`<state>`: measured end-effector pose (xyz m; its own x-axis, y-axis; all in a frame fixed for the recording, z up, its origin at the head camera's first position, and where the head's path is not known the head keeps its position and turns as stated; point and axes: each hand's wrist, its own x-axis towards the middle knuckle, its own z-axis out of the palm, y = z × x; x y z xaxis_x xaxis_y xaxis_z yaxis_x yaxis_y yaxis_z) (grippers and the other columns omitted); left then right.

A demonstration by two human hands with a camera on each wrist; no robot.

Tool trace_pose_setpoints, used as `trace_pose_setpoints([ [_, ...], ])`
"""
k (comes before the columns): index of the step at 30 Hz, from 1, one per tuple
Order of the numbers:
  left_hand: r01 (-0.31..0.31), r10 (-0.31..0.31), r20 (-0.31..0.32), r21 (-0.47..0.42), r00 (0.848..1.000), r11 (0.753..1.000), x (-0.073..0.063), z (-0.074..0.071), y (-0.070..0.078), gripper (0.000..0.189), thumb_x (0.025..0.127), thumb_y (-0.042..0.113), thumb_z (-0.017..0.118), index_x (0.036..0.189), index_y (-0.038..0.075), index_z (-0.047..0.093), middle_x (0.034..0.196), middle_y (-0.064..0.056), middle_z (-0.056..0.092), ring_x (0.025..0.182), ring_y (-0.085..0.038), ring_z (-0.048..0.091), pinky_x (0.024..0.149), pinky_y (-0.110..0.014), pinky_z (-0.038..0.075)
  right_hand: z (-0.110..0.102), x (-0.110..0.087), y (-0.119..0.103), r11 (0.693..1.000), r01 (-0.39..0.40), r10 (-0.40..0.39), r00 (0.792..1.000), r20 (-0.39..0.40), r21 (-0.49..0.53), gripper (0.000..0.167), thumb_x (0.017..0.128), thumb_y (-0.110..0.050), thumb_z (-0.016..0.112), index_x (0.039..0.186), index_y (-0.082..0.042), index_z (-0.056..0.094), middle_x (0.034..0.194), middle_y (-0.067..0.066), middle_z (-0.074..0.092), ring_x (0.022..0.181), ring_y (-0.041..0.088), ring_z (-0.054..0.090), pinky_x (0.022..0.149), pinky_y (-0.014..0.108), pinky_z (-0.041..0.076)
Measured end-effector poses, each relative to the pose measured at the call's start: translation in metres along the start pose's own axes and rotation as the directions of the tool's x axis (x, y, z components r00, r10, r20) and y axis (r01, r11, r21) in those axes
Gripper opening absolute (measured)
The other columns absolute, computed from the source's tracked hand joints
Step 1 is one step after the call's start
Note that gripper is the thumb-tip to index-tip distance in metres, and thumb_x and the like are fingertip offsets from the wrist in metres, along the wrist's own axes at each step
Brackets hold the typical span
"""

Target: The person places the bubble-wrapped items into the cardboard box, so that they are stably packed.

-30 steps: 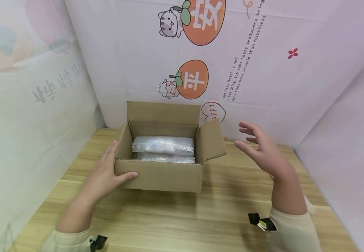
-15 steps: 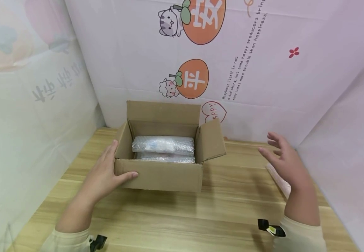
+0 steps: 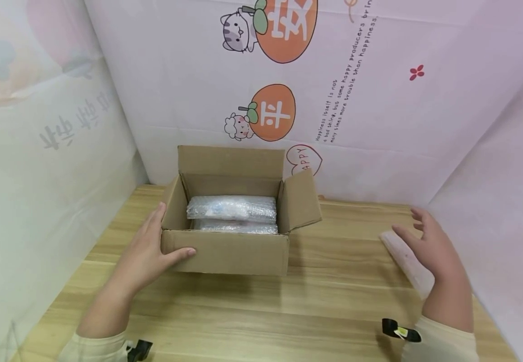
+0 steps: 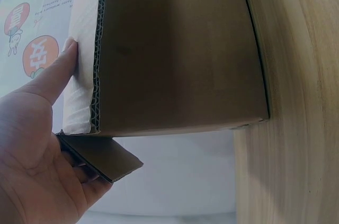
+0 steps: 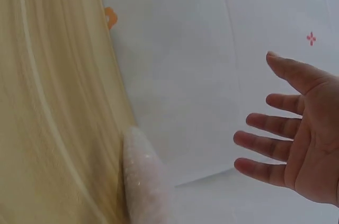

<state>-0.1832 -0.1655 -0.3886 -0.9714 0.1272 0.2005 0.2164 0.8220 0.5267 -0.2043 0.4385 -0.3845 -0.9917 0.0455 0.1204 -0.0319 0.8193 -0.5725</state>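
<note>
An open cardboard box (image 3: 234,256) stands on the wood-grain table, its flaps raised or spread outward. Inside lie bubble-wrapped packets (image 3: 234,207), one above another; what they contain cannot be made out. At the box's left front corner my left hand (image 3: 145,254) grips the flaps, with the thumb on the front one (image 4: 82,86) and the fingers behind the side flap (image 4: 103,156). To the right, my right hand (image 3: 433,249) is in the air with its fingers spread and nothing in them. Below it a long bubble-wrapped packet (image 3: 403,259) lies on the table, partly hidden by that arm.
The wooden table (image 3: 243,322) is bounded by a printed back sheet (image 3: 360,166) and by pale sheets on the left (image 3: 53,201) and right (image 3: 505,201). The box's right flap (image 3: 303,198) sticks out sideways.
My right hand has moved away from the box to the right, over the wrapped packet there, which shows more now. The left hand stays on the box. The head view has shifted slightly.
</note>
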Motion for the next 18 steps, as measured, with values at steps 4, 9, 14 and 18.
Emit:
trace_pose_setpoints([
  [4,0.000,0.000,-0.001,-0.003,1.000,1.000,0.000,0.000,0.000,0.126,0.073,0.076,0.066,0.159,0.016,-0.005,0.166,-0.012,0.005,0.149,-0.043,0.014,0.113,-0.068,0.023,0.000,-0.002,0.018,0.997,-0.060,0.062,0.997,0.040,-0.046,0.094,0.098,-0.056,0.046,0.156,0.002,0.000,0.153,0.039,0.016,0.131,0.062,0.028,0.093,0.076,0.032],
  [9,0.003,-0.003,0.007,-0.004,1.000,1.000,0.000,0.000,0.001,0.126,0.073,0.076,0.065,0.159,0.016,-0.006,0.166,-0.011,0.004,0.149,-0.043,0.014,0.112,-0.068,0.022,0.000,-0.005,0.040,0.983,-0.148,0.159,0.981,0.111,-0.106,0.103,0.096,-0.062,0.044,0.152,0.010,-0.003,0.150,0.044,0.010,0.129,0.066,0.022,0.094,0.077,0.030],
  [14,0.006,-0.006,0.010,-0.002,1.000,1.000,-0.001,0.000,0.000,0.127,0.073,0.076,0.065,0.158,0.018,-0.008,0.165,-0.012,0.004,0.149,-0.044,0.013,0.113,-0.069,0.022,0.002,-0.006,0.057,0.963,-0.222,0.248,0.953,0.176,-0.154,0.110,0.093,-0.067,0.045,0.149,0.016,-0.001,0.145,0.049,0.009,0.129,0.068,0.015,0.097,0.078,0.026],
  [18,0.010,-0.010,0.010,-0.002,1.000,1.000,0.000,-0.001,0.000,0.126,0.073,0.076,0.066,0.158,0.019,-0.008,0.166,-0.012,0.004,0.149,-0.043,0.013,0.113,-0.068,0.022,0.007,-0.005,0.068,0.949,-0.236,0.283,0.930,0.234,-0.208,0.111,0.093,-0.066,0.047,0.145,0.022,0.003,0.141,0.052,0.015,0.127,0.068,0.019,0.099,0.076,0.029],
])
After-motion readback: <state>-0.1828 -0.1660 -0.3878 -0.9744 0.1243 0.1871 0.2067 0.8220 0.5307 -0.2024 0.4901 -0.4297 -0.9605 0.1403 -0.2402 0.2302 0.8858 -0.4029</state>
